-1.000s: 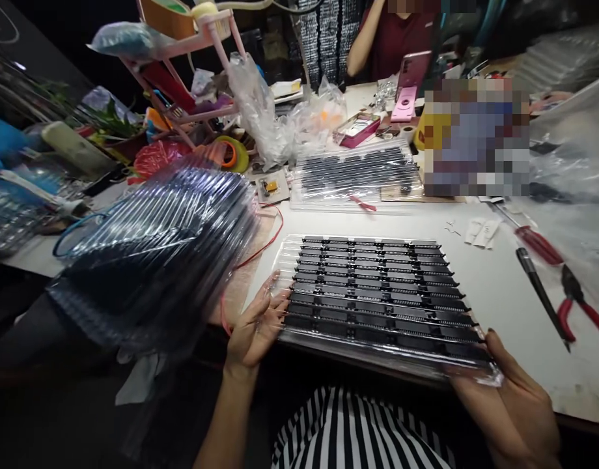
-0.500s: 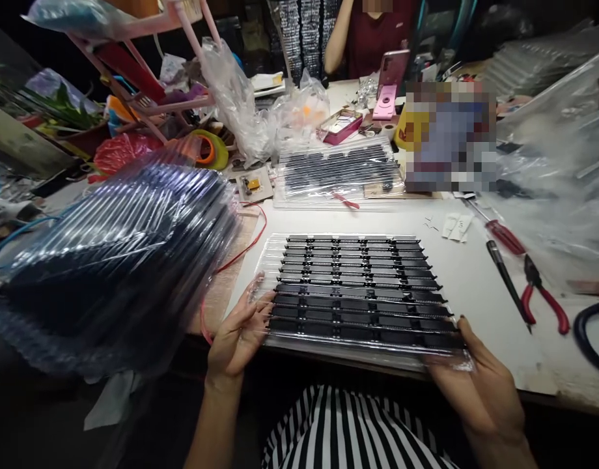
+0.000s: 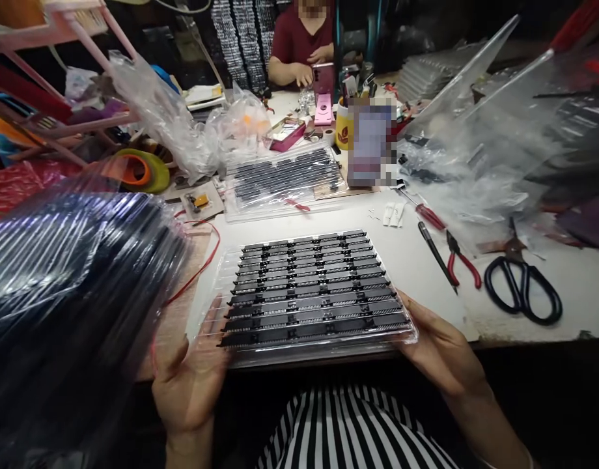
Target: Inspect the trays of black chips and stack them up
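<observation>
A clear tray [image 3: 316, 348] with rows of black slotted strips [image 3: 314, 286] lies between the two hands, over the near part of the white work surface [image 3: 407, 286]. The left hand [image 3: 192, 374] is at its near left corner, palm turned up; its fingers show blurred through the clear left margin, underneath, with the thumb apart from them at the outer edge, and I cannot tell whether they pinch. The right hand [image 3: 439, 342] holds the near right corner, thumb along the side edge and fingers curled below, their tips hidden. The black strips sit inward of both hands' fingers. Red-handled pliers [image 3: 460, 260] and dark-handled scissors [image 3: 523, 286] lie right of the tray
</observation>
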A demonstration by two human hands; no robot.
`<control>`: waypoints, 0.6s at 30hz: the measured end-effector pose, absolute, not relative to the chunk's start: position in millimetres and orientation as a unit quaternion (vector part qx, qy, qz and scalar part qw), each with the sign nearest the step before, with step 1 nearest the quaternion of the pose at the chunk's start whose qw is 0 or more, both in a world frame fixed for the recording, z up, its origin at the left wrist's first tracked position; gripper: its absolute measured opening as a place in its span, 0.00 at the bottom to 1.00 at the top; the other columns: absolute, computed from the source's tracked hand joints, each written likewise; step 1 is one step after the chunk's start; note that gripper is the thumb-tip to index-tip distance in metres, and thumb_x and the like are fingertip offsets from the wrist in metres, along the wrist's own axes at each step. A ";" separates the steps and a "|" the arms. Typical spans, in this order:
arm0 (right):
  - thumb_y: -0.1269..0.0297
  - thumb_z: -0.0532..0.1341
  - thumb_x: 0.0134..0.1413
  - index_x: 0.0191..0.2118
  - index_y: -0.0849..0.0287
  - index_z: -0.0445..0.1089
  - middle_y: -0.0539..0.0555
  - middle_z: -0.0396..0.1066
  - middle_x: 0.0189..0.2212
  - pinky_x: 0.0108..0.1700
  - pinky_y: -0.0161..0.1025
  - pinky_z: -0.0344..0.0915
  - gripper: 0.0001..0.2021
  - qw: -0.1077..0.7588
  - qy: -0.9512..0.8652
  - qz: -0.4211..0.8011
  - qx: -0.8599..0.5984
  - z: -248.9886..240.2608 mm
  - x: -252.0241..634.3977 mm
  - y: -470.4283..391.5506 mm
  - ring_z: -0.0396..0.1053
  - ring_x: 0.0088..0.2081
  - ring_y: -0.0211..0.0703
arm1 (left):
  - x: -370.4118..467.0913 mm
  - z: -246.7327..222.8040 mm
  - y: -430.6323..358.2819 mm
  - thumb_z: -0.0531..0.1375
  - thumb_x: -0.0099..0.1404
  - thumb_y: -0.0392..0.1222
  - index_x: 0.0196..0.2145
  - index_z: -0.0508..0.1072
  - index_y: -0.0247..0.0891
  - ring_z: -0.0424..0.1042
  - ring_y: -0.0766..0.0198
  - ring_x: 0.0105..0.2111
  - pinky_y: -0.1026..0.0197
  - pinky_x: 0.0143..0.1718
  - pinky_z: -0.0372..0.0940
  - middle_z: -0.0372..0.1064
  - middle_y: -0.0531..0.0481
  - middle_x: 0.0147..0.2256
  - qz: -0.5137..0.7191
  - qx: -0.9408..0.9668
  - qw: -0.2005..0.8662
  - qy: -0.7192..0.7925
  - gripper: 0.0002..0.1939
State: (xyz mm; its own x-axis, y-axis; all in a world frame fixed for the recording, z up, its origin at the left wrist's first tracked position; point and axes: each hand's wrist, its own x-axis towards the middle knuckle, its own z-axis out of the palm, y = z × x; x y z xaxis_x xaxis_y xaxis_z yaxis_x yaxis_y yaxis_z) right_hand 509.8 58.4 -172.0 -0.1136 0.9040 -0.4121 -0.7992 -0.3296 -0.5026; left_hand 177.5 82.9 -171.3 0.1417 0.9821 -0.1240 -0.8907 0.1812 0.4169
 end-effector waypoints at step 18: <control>0.69 0.53 0.61 0.55 0.52 0.67 0.51 0.69 0.53 0.60 0.46 0.59 0.18 0.595 -0.097 0.734 -0.313 -178.5 504.0 62.8 0.63 0.56 0.44 | 178.9 -182.2 79.1 0.47 0.63 0.31 0.66 0.42 0.40 0.54 0.59 0.61 0.60 0.56 0.58 0.53 0.43 0.62 0.598 0.140 0.752 0.241 0.35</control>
State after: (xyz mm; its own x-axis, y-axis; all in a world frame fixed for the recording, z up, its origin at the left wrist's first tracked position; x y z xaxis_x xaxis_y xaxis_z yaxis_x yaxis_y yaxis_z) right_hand 504.0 62.8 -178.5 -0.0964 0.9341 -0.3438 -0.8120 -0.2736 -0.5156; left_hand 178.9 79.1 -182.2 0.1690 0.9661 -0.1952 -0.8310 0.2461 0.4988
